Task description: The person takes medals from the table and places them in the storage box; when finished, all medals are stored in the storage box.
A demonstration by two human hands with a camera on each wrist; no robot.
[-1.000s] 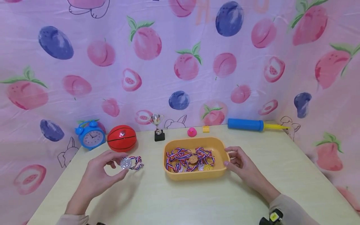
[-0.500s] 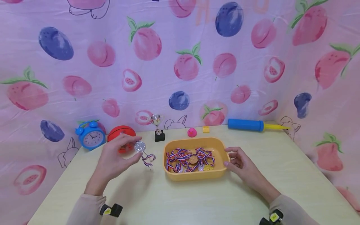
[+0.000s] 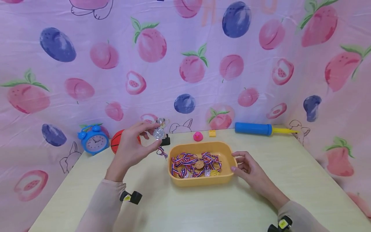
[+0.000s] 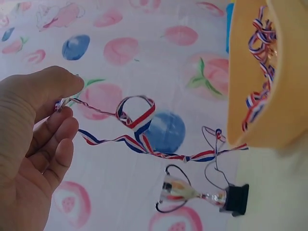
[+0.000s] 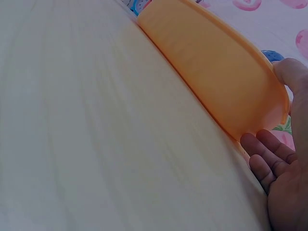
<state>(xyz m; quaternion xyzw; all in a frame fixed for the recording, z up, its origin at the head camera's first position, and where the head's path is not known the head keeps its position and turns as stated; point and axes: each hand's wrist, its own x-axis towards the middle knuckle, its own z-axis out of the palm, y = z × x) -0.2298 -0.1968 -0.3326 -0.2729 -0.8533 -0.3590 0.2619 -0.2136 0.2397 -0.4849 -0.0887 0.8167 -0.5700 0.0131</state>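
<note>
Peach-print backdrop, left hand (image 3: 130, 146) pinching medal (image 3: 158, 133)

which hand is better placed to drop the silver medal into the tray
Left. The left hand already pinches the medal, raised just left of the tray, its ribbon dangling. The right hand rests against the tray's right rim, steadying it.

Pale yellow tabletop (image 3: 179, 206), matte, evenly lit, soft shadows only. Pink fabric backdrop (image 3: 185, 64) behind and above grip, printed with peaches, blue plums, rabbit outlines; wraps round right side too, meets table's far edge. Cloth slightly creased. Same print fills left wrist view (image 4: 144, 57). Right wrist view mostly bare table surface (image 5: 96, 144). Diffuse indoor light, source unseen.
</note>
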